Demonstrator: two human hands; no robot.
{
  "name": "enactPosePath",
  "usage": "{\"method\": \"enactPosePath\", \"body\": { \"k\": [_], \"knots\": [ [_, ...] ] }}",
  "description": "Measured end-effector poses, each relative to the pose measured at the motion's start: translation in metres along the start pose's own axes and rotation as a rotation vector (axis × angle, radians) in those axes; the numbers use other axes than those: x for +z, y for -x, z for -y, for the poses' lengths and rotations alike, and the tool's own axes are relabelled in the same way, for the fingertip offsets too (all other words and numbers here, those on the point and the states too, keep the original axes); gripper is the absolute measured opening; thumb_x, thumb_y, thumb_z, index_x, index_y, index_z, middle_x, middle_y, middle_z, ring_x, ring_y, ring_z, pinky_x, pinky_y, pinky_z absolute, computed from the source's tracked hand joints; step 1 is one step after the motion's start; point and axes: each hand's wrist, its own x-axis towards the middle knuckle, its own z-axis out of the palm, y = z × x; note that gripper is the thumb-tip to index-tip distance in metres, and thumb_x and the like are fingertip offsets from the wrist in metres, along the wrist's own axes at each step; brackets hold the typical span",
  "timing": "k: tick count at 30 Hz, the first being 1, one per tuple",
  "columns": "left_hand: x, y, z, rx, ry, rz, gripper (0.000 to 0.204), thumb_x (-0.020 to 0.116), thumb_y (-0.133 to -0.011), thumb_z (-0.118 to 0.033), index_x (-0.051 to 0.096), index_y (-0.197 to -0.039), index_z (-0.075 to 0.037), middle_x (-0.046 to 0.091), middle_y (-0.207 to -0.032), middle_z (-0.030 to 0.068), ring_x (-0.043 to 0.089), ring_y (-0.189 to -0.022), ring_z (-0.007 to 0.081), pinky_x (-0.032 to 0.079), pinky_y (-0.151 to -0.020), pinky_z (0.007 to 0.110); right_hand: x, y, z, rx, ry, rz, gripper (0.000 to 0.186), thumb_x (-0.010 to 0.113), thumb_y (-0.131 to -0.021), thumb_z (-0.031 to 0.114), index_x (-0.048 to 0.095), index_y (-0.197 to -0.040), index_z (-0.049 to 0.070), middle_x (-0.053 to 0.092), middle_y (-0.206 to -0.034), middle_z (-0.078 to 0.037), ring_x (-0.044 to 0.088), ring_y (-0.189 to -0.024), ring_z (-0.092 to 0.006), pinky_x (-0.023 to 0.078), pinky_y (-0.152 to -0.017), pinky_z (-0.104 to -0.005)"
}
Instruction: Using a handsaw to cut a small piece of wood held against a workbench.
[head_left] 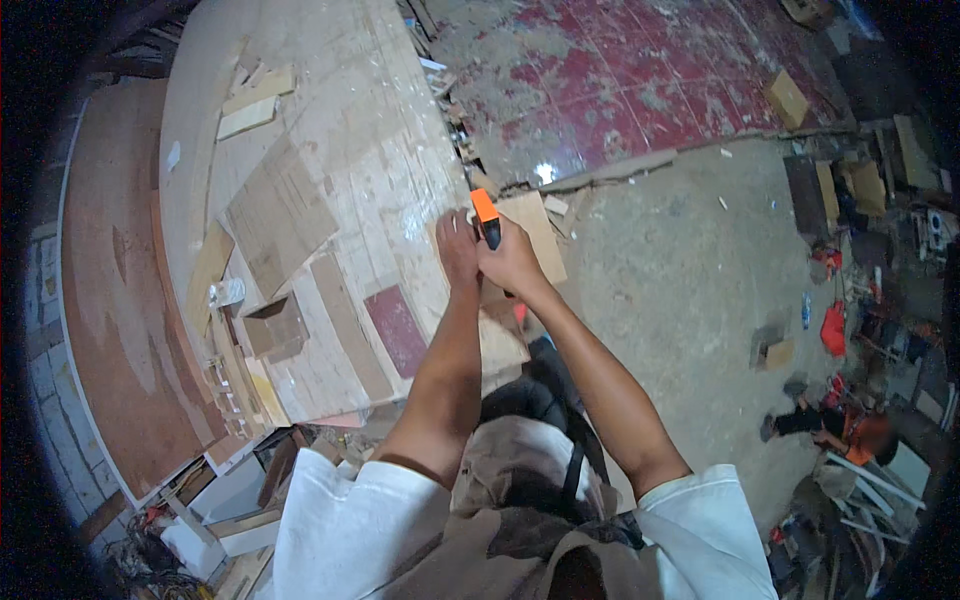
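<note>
Both of my arms reach forward to the right edge of the worktable [365, 150], and my hands are close together there. In my right hand [512, 258] is an orange-and-black hand tool [485, 205], its orange end pointing away from me; its exact kind is unclear. My left hand [458, 248] is just left of it, fingers bent over a light wooden panel [541, 238] that sticks out past the table edge. The grip under the left fingers is partly hidden. Below my hands, part of a wooden piece [503, 335] shows beside my left forearm.
On the table lie a thin brown board [282, 220], a dark red rectangular piece [397, 330], an open box [275, 328] and wood strips [345, 325]. A brown panel [130, 280] stands farther left. Another person [855, 432] is low on the floor at right, among scattered materials.
</note>
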Motion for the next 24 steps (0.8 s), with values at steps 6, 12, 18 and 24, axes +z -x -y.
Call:
{"method": "enactPosePath", "body": {
  "k": [6, 12, 18, 24],
  "knots": [
    [0.005, 0.009, -0.026, -0.055, 0.121, 0.057, 0.039, 0.061, -0.082, -0.01, 0.056, -0.12, -0.004, 0.054, -0.119, 0.0179, 0.049, -0.118, 0.0346, 0.042, -0.1, 0.043, 0.001, -0.005, -0.022, 0.138, 0.135, 0.043, 0.019, 0.056, -0.081, 0.007, 0.059, -0.097, -0.003, 0.061, -0.076, -0.02, 0.059, -0.068, -0.0264, 0.049, -0.068, -0.0381],
    [0.022, 0.023, 0.046, 0.089, 0.045, -0.259, 0.035, 0.056, -0.084, -0.007, 0.057, -0.119, -0.002, 0.054, -0.121, 0.0198, 0.048, -0.118, 0.0362, 0.041, -0.102, 0.043, 0.011, 0.068, 0.041, -0.018, -0.03, 0.029, 0.019, 0.054, -0.085, 0.005, 0.057, -0.101, -0.003, 0.059, -0.075, -0.016, 0.055, -0.069, -0.0178, 0.047, -0.066, -0.0341],
    [-0.009, 0.003, -0.019, -0.048, 0.069, 0.037, 0.034, 0.051, -0.085, -0.001, 0.055, -0.119, 0.0, 0.053, -0.121, 0.0197, 0.047, -0.119, 0.0368, 0.038, -0.104, 0.045, -0.046, 0.152, 0.087, 0.128, -0.116, 0.101, 0.011, 0.056, -0.086, 0.002, 0.054, -0.096, -0.002, 0.054, -0.072, -0.008, 0.052, -0.068, -0.0136, 0.048, -0.066, -0.0328],
    [-0.021, -0.003, -0.015, -0.035, 0.059, 0.054, 0.037, 0.051, -0.083, 0.0, 0.054, -0.12, -0.002, 0.052, -0.122, 0.0186, 0.045, -0.121, 0.0361, 0.037, -0.105, 0.046, 0.0, 0.068, 0.01, -0.035, 0.025, -0.08, 0.01, 0.055, -0.085, 0.005, 0.055, -0.092, -0.002, 0.058, -0.071, -0.013, 0.058, -0.068, -0.0176, 0.048, -0.065, -0.0358]
  ]
}}
